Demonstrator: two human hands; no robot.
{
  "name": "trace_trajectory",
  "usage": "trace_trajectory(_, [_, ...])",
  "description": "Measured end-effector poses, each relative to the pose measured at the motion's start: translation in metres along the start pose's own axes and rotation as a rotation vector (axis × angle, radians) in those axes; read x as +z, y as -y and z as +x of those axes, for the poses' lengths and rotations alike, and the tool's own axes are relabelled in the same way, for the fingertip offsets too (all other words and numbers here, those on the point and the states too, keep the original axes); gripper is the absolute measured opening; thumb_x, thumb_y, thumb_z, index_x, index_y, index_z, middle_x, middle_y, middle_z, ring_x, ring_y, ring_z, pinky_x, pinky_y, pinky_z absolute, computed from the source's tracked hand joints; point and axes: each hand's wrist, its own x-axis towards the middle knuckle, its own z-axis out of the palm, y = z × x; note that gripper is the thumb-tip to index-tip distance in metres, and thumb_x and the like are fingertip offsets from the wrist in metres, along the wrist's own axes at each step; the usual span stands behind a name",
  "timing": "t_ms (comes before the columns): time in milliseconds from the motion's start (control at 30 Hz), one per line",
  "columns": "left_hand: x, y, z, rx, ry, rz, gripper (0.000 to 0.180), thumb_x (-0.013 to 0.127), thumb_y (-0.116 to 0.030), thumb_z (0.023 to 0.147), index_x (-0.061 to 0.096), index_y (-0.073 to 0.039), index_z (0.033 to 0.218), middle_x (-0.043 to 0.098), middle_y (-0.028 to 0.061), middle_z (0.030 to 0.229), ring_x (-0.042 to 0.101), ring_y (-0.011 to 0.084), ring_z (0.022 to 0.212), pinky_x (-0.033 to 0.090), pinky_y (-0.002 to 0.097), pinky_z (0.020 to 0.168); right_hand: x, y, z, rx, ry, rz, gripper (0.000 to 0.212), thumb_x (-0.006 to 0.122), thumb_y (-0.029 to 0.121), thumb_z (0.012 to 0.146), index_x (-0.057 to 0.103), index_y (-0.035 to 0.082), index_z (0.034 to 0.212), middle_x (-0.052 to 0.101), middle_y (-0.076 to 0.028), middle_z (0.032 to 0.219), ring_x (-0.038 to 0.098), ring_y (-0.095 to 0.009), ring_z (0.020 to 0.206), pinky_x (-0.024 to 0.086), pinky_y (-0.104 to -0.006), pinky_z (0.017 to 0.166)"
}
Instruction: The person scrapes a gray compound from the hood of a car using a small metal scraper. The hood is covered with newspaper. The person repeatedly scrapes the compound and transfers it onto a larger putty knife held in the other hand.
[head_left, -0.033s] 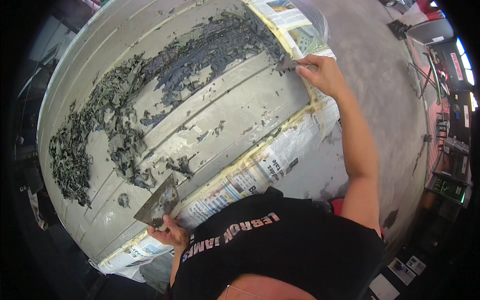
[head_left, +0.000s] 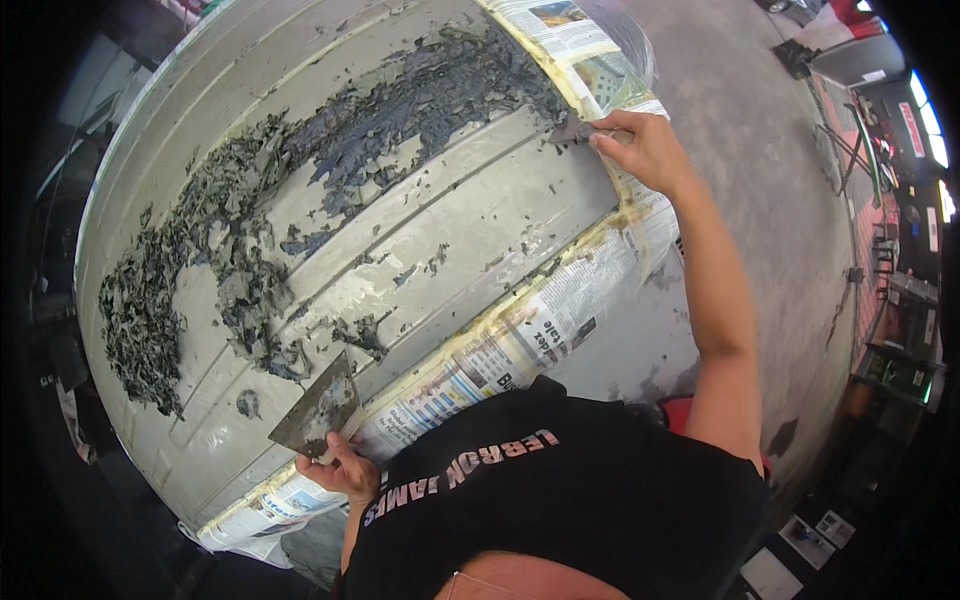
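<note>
A pale beige ribbed vehicle panel (head_left: 490,215), apparently a roof, fills the view's left and middle. Loose dark flakes of peeled paint (head_left: 240,180) are heaped in a long curved band across it. At the panel's far right corner, my right hand (head_left: 645,150) is closed on a small putty knife (head_left: 572,130), its blade against the surface beside the taped edge. My left hand (head_left: 345,470) grips a wide flat metal scraper (head_left: 322,408) by its lower edge, at the panel's near side. Grey residue smears the scraper's face.
Newspaper (head_left: 505,345) held with yellowish masking tape (head_left: 625,215) covers the panel's near and right edges. Clear plastic sheeting (head_left: 635,40) bulges at the far right corner. Beyond lies a grey concrete floor (head_left: 730,110), with stands and shelving (head_left: 895,350) along the right side.
</note>
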Motion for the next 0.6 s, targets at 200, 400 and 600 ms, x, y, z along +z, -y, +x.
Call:
trace_trajectory(200, [0.012,-0.006,0.002,0.036,-0.130,0.027,0.042,0.066,-0.009,0.098,0.037,-0.007,0.129,0.064,0.0151,0.108,0.065,0.0186,0.081,0.052,0.0274,0.060,-0.030,0.048,0.006,-0.024,0.041,0.050,0.034,0.073,0.029,0.085,0.076,0.005,0.110,0.075,-0.020,0.097,0.072,-0.032,0.090,0.055,-0.0385,0.087])
trace_trajectory(400, [0.013,0.000,0.003,0.029,-0.116,0.022,0.041,0.066,-0.010,0.098,0.038,-0.007,0.128,0.065,0.0148,0.109,0.065,0.0186,0.082,0.053,0.0267,0.061,-0.029,0.018,-0.042,0.035,0.080,-0.112,0.033,0.072,0.028,0.087,0.076,0.006,0.112,0.075,-0.016,0.093,0.071,-0.024,0.081,0.054,-0.0363,0.079])
trace_trajectory(600, [0.013,-0.003,0.003,0.015,-0.063,-0.017,0.042,0.067,-0.011,0.097,0.039,-0.007,0.128,0.065,0.0147,0.109,0.064,0.0178,0.082,0.054,0.0269,0.063,-0.015,0.020,-0.033,0.169,0.133,0.003,0.032,0.073,0.026,0.085,0.076,0.005,0.110,0.075,-0.019,0.097,0.072,-0.030,0.088,0.055,-0.0377,0.086])
